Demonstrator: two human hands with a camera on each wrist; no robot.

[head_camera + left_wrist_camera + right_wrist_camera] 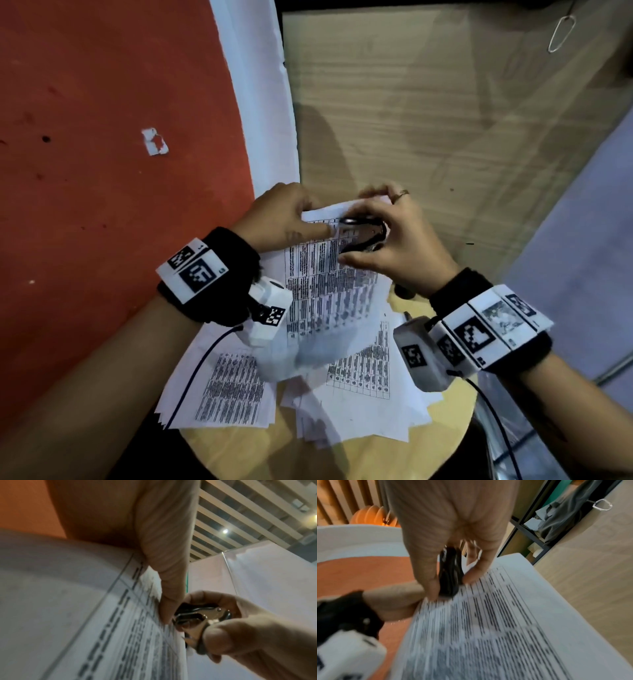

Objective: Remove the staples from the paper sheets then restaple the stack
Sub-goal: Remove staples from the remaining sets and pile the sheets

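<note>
My left hand (pixel 310 219) pinches the top corner of a printed paper stack (pixel 329 277), thumb on the front, and holds it tilted up above the table. The same thumb (pixel 165 577) presses the torn paper corner in the left wrist view. My right hand (pixel 356 229) grips a black and metal staple remover (pixel 366 235) whose jaws touch that corner of the stack (pixel 85 615), right beside the thumb. The remover (pixel 197 618) shows metal claws against the paper edge. From the right wrist the remover (pixel 449 573) sits between thumb and fingers on the sheet (pixel 488 622). No staple is visible.
Loose printed sheets (pixel 226 387) lie overlapping on a round wooden table (pixel 239 452) under my wrists. An orange rug (pixel 102 171) with a white paper scrap (pixel 154 141) lies to the left, wooden floor (pixel 428 102) ahead, and a metal wire loop (pixel 561 32) far right.
</note>
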